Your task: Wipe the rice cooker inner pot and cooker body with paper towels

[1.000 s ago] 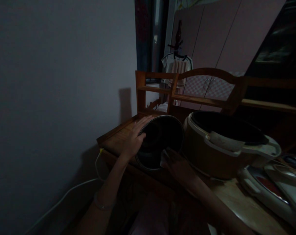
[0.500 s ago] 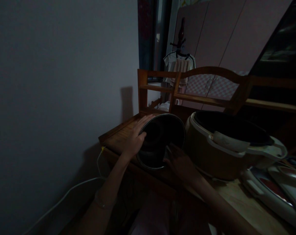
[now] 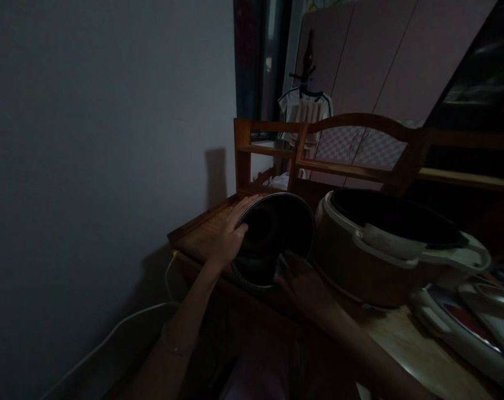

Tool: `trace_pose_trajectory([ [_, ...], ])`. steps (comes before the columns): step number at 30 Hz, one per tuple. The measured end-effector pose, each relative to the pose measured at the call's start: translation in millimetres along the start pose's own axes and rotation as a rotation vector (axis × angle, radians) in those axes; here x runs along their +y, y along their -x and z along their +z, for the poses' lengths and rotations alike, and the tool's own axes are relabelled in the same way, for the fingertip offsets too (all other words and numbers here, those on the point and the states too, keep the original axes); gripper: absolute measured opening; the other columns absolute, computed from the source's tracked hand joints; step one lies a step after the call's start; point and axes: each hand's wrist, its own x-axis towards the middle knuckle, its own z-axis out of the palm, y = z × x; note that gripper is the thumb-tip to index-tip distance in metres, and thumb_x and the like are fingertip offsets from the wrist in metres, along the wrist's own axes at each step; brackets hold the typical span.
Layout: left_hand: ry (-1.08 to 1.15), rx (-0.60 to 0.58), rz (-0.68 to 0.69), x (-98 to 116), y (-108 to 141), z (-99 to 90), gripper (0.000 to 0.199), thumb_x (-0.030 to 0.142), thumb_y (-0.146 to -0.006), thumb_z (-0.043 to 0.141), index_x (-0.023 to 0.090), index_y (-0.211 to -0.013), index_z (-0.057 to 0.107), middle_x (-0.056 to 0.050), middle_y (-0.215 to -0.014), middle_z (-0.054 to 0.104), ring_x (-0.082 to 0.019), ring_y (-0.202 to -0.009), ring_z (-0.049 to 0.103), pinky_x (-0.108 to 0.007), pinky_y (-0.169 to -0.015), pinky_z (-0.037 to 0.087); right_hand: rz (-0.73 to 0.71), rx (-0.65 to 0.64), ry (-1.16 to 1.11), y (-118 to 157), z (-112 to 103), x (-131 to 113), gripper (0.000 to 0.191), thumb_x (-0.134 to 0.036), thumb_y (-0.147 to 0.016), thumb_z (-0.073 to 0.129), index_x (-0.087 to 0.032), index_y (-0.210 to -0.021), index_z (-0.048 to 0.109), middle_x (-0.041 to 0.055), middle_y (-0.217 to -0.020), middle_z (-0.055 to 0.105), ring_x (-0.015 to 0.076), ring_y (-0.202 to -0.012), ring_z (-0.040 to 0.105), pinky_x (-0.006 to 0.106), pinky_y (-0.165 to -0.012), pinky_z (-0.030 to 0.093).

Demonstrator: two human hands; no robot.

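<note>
Apparently, wiping is underway, with what remains unclear: the left hand (image 3: pixel 230 236) grips the tilted dark pot (image 3: pixel 272 225) at the table (image 3: pixel 200 236) edge beside the cooker (image 3: pixel 356 266), while the right hand (image 3: pixel 305 284) pinches a pale cloth (image 3: pixel 280 268) at its mouth.

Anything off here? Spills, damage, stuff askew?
No spill or damage visible, though it's dim. The black pot is tipped, mouth toward the camera, but the left hand grips it and the right hand holds a pale piece at its mouth, so likely deliberate. Only the white cable drooping beside the table looks untidy.
</note>
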Motion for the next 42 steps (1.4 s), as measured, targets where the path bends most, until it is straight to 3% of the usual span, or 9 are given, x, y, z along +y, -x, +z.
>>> trace_pose_trajectory([
  [14, -0.019, -0.003, 0.004, 0, 0, 1.4, 0.072, 0.006, -0.075, 0.042, 0.031, -0.141, 0.054, 0.005, -0.152, 0.047, -0.022, -0.146, 0.034, -0.047, -0.127, 0.014, 0.003, -0.045, -0.048, 4, 0, -21, 0.058, -0.046, -0.101, 0.047, -0.005, -0.143, 0.049, 0.0214, -0.144, 0.052, 0.0338, -0.138, 0.044, 0.046, -0.112, 0.042],
  [42, -0.019, 0.015, 0.032, 1, 3, 1.2, 0.071, 0.007, -0.073, 0.043, 0.03, -0.14, 0.055, 0.005, -0.15, 0.049, -0.022, -0.146, 0.035, -0.045, -0.127, 0.016, -0.042, -0.055, -0.116, 8, 1, -11, 0.053, -0.042, -0.102, 0.046, -0.011, -0.145, 0.048, 0.0178, -0.146, 0.051, 0.0303, -0.139, 0.043, 0.045, -0.114, 0.04],
])
